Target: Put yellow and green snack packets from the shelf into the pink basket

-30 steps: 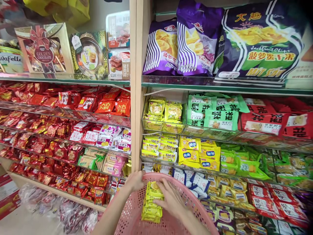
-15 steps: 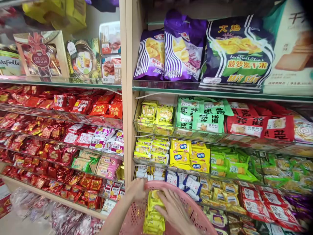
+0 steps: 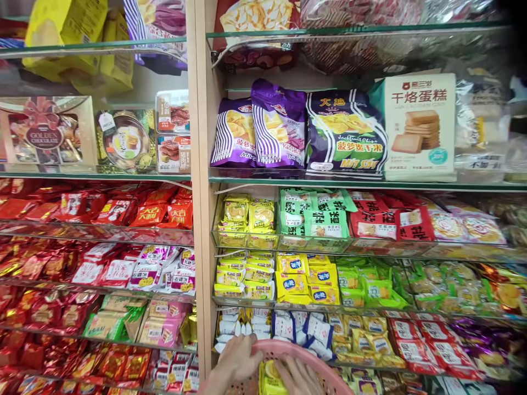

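Hands half cut off below: left hand [image 3: 239,359] gripping pink basket [image 3: 325,368] rim, right hand [image 3: 298,377] flat on yellow packets [image 3: 269,379].

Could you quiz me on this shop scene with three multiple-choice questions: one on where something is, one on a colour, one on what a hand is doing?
1. Where does the pink basket sit in the view?
A. at the bottom edge, in front of the shelves
B. on the top shelf
C. on the floor at far left

2. What colour are the packets inside the basket?
A. purple
B. yellow
C. red

3. What is the left hand doing?
A. hanging free
B. pulling a bag from a shelf
C. gripping the basket's rim

Answers:
1 A, the basket's rim shows low in the picture, before the lower shelves.
2 B, the wrappers under the right hand are yellow.
3 C, its fingers curl over the rim on the left side.
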`<state>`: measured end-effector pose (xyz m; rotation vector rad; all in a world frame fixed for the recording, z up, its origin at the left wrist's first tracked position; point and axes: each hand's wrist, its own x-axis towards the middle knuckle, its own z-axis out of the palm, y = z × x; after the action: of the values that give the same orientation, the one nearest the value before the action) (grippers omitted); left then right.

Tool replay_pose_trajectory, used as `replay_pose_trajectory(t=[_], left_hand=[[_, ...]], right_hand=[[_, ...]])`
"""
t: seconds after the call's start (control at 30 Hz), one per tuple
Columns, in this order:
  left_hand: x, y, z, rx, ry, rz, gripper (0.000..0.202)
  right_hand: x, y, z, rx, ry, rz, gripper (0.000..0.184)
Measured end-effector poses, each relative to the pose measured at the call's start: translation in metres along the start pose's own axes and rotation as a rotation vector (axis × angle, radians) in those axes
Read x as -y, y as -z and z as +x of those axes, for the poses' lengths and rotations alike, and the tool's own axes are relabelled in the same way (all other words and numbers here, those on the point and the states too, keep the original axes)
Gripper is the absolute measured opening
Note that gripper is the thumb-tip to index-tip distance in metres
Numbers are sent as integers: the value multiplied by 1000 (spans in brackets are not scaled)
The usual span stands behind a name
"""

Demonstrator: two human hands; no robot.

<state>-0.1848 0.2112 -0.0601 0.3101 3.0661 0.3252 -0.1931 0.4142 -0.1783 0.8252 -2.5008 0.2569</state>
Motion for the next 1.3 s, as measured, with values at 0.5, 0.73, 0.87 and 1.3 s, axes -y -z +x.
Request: replay_pose_trajectory(t=[0.5, 0.73, 0.87, 1.3], left_hand=[[-18, 4, 9, -101, -30, -65, 59], [-52, -4, 16, -128, 54, -107, 65], [-70, -6, 20, -148, 85, -96, 60], [-77, -16, 27, -176, 185, -121, 50]], right_hand=[[2, 81, 13, 325, -158, 218, 70], [-32, 103, 9, 344, -121, 222, 73], [-43, 130, 10, 357, -73, 213, 70], [-109, 335, 105, -330, 337, -22, 34]])
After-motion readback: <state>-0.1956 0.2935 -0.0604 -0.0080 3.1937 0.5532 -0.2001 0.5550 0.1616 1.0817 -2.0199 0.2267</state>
